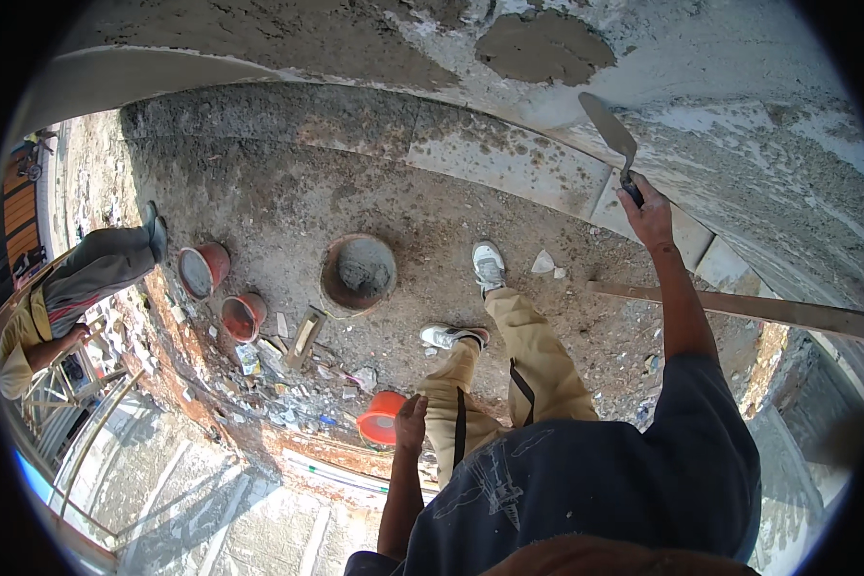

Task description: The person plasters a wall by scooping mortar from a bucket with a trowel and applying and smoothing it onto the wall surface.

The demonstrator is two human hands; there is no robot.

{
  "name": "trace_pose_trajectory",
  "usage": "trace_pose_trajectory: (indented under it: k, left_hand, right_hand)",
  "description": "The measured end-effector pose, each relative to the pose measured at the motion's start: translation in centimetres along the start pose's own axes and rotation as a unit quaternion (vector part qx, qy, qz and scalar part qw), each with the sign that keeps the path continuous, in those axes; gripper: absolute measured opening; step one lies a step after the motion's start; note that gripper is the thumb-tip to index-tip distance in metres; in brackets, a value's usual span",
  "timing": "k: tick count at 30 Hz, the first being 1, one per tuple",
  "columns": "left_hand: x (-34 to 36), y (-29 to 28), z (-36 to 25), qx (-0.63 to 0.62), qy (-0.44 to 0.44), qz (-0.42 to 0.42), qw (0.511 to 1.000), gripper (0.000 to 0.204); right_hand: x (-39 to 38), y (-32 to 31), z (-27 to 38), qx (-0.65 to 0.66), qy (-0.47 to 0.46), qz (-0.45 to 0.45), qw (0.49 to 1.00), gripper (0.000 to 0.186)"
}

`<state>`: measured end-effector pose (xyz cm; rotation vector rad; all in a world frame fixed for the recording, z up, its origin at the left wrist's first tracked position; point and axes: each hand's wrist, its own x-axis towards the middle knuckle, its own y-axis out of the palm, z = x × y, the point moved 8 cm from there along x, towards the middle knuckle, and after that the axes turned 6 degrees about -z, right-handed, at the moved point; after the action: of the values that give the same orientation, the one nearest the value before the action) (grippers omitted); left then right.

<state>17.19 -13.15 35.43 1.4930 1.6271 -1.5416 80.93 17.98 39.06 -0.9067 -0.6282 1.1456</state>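
My right hand (pixel 649 213) is closed round the dark handle of a pointing trowel (pixel 609 127). The trowel's flat grey blade lies close to the wall (pixel 730 86), just right of a dark patch of wet mortar (pixel 545 48); from above I cannot tell whether it touches. My left hand (pixel 412 422) hangs low beside my left leg, fingers curled in, and no object shows in it. Right next to it on the ground is an orange-red bucket (pixel 382 419). A larger round tub (pixel 357 275) with grey mortar inside stands ahead of my feet.
Two reddish buckets (pixel 204 269) (pixel 244 317) and a wooden float (pixel 305 338) lie left of the tub. Rubble (pixel 288 403) lines the ground's near edge. A wooden plank (pixel 739 309) juts in at the right. Another person (pixel 96 278) is at the far left.
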Motion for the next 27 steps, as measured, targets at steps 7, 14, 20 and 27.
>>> trace_pose_trajectory:
  k: [7,14,20,27]
  left_hand:
    - [10.7,0.3,6.0,-0.139,-0.152,-0.136,0.969,0.067]
    - [25.8,3.8,9.9,-0.368,-0.169,-0.131,0.905,0.049]
    - [39.0,7.0,10.4,-0.591,-0.169,-0.06,0.787,0.059]
    - [44.9,7.2,8.2,-0.786,-0.03,-0.043,0.617,0.03]
  right_hand:
    - [-8.1,13.6,1.5,0.001,0.074,0.254,0.964,0.038]
    - [-12.2,30.8,16.6,-0.036,-0.203,0.41,0.889,0.039]
    - [-13.0,51.4,30.1,-0.217,-0.379,0.399,0.806,0.033]
    - [-20.6,63.5,34.2,-0.266,-0.447,0.432,0.737,0.031]
